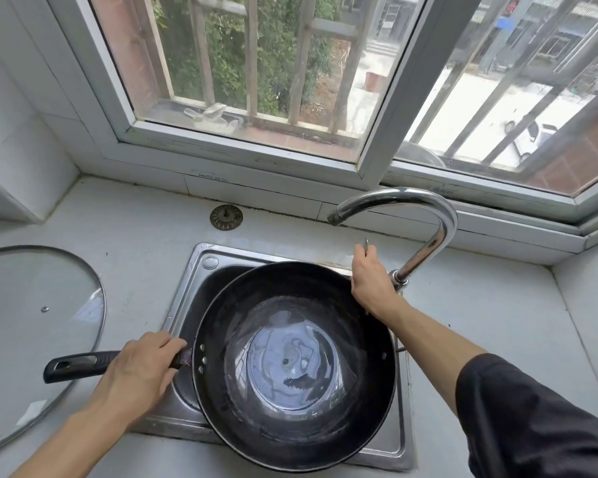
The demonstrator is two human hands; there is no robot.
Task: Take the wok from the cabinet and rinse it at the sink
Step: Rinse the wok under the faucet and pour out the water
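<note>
A black wok (292, 365) sits over the steel sink (201, 270), with a shallow pool of water in its bottom. My left hand (140, 369) grips the wok's black handle (78, 365) close to the pan. My right hand (372, 281) is curled round the faucet lever (366, 244) just past the wok's far rim. The chrome faucet (425, 222) arches up from the sink's right side, its spout pointing left behind the wok. No stream of water shows at the spout.
A glass lid (32, 326) lies on the white counter to the left. A round sink strainer (226, 217) lies on the counter behind the sink. A tiled wall and a barred window rise right behind the counter.
</note>
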